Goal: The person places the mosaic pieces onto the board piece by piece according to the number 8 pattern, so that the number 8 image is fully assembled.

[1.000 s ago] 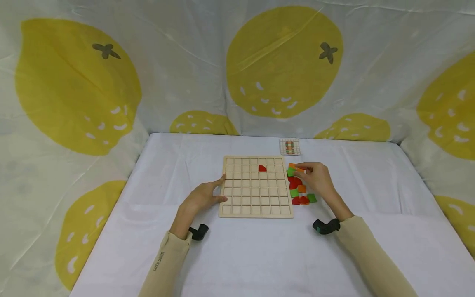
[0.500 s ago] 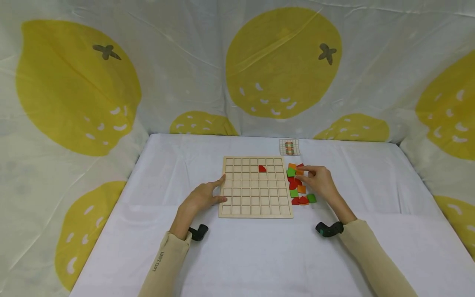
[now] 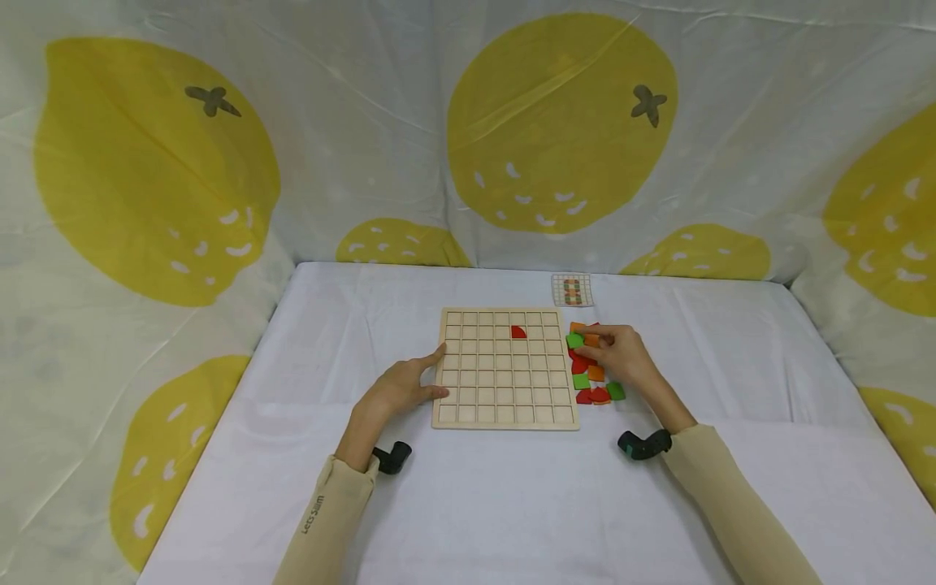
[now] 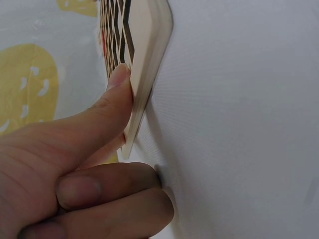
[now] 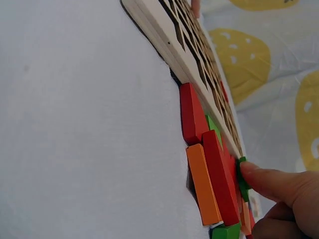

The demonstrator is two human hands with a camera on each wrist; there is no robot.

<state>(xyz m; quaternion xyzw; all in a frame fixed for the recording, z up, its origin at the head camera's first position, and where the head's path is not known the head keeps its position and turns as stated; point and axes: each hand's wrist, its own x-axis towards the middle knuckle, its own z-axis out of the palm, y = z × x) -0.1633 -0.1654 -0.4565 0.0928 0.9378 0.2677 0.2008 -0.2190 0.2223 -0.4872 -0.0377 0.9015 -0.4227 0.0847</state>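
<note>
The left hand [image 3: 398, 387] touches the left edge of a square wooden grid board [image 3: 507, 382] with thumb and index finger. In the left wrist view the thumb [image 4: 112, 102] lies over the board's rim, and other fingers curl below it. One red quarter-round piece [image 3: 517, 332] sits in a cell of the board's upper part. At the board's right side, the right hand [image 3: 623, 353] has its thumb and index finger around a green block [image 3: 574, 341]. In the right wrist view the thumb presses that green block [image 5: 243, 179]; the index fingertip is hidden.
Loose red, orange and green blocks lie along the board's right edge, among them an orange block [image 5: 204, 184], a red block [image 5: 192, 114] and a dark green block [image 3: 616, 392]. A small pattern card [image 3: 572, 290] lies behind, on the white tablecloth [image 3: 497, 496].
The right hand shifts slightly right, off the green block toward the orange and red pieces, then returns left to the green block. The left hand and the board stay still.
</note>
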